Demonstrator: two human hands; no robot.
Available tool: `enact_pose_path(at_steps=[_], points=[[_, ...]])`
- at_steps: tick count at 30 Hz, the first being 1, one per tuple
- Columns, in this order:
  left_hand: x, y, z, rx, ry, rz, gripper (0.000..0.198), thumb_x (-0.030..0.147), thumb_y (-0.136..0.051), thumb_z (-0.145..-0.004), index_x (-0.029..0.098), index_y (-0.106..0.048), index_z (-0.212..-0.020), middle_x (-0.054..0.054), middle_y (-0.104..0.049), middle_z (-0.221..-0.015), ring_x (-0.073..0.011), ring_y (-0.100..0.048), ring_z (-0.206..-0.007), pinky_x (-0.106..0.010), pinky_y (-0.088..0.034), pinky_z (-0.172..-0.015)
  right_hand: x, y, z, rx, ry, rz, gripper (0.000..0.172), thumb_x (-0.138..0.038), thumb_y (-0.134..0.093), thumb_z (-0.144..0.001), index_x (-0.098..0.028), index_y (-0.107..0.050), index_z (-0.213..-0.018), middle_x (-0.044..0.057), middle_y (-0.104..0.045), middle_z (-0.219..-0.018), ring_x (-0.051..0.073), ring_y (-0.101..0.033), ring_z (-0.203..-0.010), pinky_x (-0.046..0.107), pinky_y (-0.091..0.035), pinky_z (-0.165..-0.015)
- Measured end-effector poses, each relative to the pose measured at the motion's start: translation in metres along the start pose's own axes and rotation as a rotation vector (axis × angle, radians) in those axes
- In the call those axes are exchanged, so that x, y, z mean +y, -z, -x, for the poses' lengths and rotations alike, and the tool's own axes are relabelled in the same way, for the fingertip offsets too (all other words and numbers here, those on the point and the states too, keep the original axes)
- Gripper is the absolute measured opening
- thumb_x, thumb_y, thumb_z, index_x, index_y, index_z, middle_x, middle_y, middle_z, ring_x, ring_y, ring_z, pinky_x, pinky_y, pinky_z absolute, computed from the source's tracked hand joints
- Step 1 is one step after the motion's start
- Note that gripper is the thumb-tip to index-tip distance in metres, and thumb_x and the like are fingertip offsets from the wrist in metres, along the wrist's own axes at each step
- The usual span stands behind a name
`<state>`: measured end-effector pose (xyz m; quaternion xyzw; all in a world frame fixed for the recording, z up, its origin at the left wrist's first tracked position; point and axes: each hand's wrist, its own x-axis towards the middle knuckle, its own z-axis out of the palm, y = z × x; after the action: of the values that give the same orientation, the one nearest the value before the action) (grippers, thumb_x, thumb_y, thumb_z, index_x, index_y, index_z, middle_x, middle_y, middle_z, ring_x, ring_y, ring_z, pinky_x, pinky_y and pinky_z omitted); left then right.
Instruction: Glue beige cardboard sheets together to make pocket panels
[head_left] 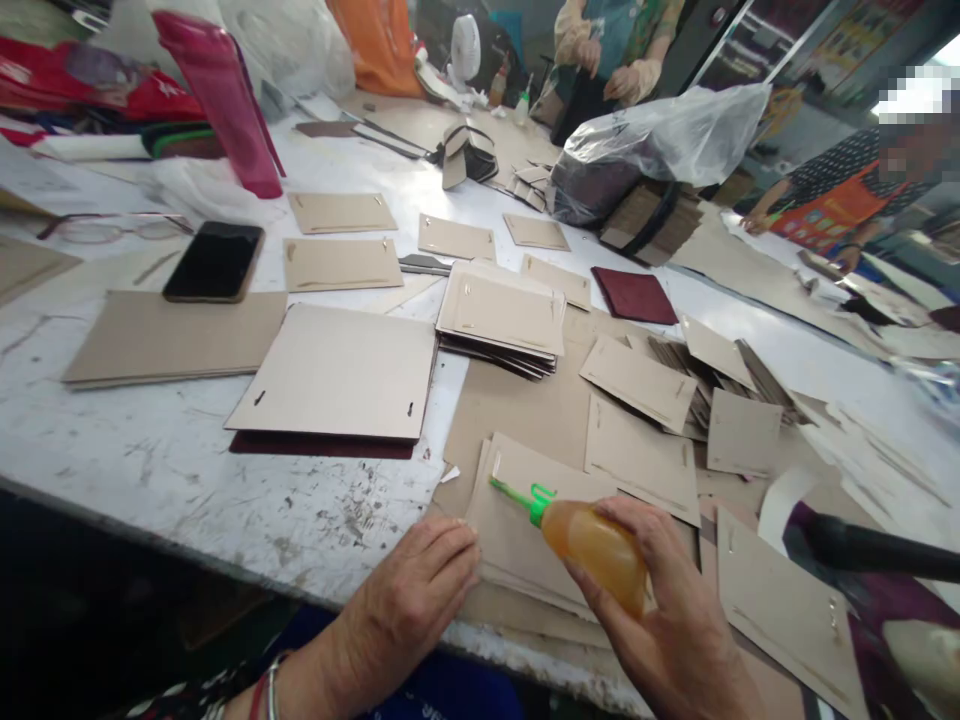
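Observation:
In my right hand (667,590) is a squeeze bottle (596,550) of amber liquid, probably glue, gripped round its body. Its green nozzle points left, with the tip at the upper left corner of a beige card piece (517,540). A short wet streak shows at that tip. My left hand (427,570) rests at the left edge of the same piece, fingers bent together; whether they pinch anything is hidden. Beyond it lies a stack of beige panels (502,310) with wet streaks on top. Left of that stack is a larger pale panel (337,370) with two dark slots, over a dark red layer.
Several streaked card pieces (645,445) lie to the right, near a black-handled object (877,545). A phone (215,262), glasses (116,228) and a pink bottle (225,110) are at left. Two people stand across the table, one by a plastic-covered bundle (622,170).

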<state>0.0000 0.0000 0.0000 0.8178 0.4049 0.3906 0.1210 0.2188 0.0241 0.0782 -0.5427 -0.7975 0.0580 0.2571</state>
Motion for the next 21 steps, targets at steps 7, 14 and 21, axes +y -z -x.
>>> enact_pose_path(at_steps=[7, 14, 21], points=[[-0.004, -0.001, 0.002, -0.036, -0.025, -0.032, 0.024, 0.008, -0.044, -0.087, 0.013, -0.061, -0.104, -0.009, -0.064, -0.100, -0.0179, -0.057, -0.101, -0.034, -0.053, -0.088, -0.001, 0.026, 0.043, 0.171, -0.821, -0.188, 0.054, -0.060, -0.058, -0.072, -0.023, -0.050, -0.111, 0.005, -0.055, -0.112, 0.022, -0.058, -0.091, 0.033, -0.049, -0.078], [-0.006, -0.003, 0.006, -0.028, -0.050, -0.032, 0.025, 0.008, -0.046, -0.087, 0.014, -0.061, -0.106, -0.008, -0.064, -0.102, -0.0176, -0.057, -0.103, -0.032, -0.052, -0.089, 0.036, 0.035, 0.076, 0.261, -0.732, -0.053, 0.055, -0.058, -0.062, -0.070, -0.021, -0.051, -0.109, 0.006, -0.052, -0.109, 0.024, -0.054, -0.098, 0.039, -0.045, -0.088], [-0.008, -0.007, 0.013, -0.065, -0.028, -0.027, 0.027, 0.006, -0.051, -0.085, 0.015, -0.058, -0.110, -0.007, -0.061, -0.108, -0.0181, -0.053, -0.109, -0.034, -0.047, -0.096, 0.067, 0.033, 0.080, 0.244, -0.323, 0.236, 0.045, -0.049, -0.057, -0.080, -0.018, -0.049, -0.112, 0.008, -0.053, -0.103, 0.023, -0.054, -0.096, 0.038, -0.044, -0.086]])
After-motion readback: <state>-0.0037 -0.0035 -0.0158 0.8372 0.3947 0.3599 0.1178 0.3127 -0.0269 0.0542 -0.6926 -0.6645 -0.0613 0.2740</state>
